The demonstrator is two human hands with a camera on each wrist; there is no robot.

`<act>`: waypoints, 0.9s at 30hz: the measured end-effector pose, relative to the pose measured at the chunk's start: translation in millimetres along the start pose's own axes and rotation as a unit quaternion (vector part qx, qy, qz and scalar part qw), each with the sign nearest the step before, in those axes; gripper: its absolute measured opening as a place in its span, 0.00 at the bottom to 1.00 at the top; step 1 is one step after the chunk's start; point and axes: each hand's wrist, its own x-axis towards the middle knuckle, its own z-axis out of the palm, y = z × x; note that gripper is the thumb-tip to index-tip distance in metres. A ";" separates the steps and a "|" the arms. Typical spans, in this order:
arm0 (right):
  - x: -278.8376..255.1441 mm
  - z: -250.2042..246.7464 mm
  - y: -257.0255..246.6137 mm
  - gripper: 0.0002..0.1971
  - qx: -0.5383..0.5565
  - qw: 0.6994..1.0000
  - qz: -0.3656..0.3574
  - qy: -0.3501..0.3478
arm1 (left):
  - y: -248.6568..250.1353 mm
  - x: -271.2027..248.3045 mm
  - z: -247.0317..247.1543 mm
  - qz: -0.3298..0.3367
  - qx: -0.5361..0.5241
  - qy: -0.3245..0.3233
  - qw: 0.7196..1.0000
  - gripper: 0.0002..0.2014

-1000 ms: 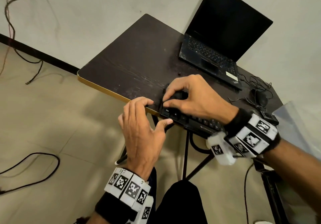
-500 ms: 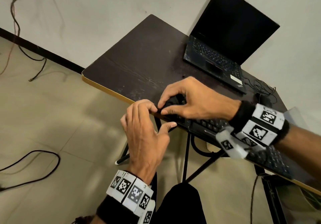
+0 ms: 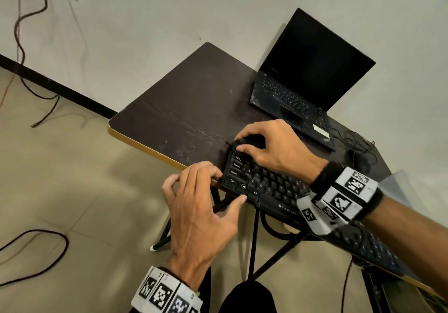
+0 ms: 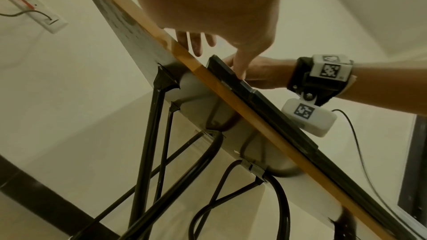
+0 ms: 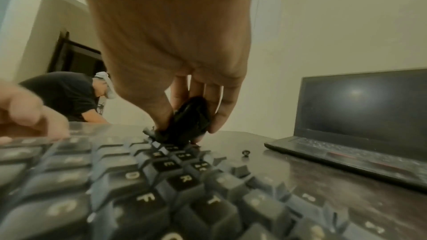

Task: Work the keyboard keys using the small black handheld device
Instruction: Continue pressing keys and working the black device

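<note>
At frame centre, right hand [image 3: 278, 147] fingers clamp a small black device [image 5: 191, 121] onto keyboard [image 3: 271, 186] keys; left hand [image 3: 201, 213], fingers apart, steadies the keyboard's corner.

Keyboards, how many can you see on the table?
2: the black keyboard at the table's near edge, and the laptop's own built-in keyboard at the back right.

Matt plastic keyboard [image 3: 274, 186], scuffed wood-grain table [image 3: 184, 108]
</note>
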 end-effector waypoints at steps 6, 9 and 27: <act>21.3 0.5 2.0 0.06 -0.007 0.998 0.063 -0.004 | 0.5 -0.1 4.4 -0.019 0.026 -0.020 0.999 0.36; 17.8 -4.2 6.2 0.05 -0.024 0.995 0.095 -0.014 | 0.0 -1.0 3.9 -0.024 0.035 -0.022 0.999 0.35; 0.1 13.1 -17.8 0.04 0.070 0.995 0.053 0.040 | 5.1 -5.3 6.8 -0.035 0.053 -0.026 0.998 0.33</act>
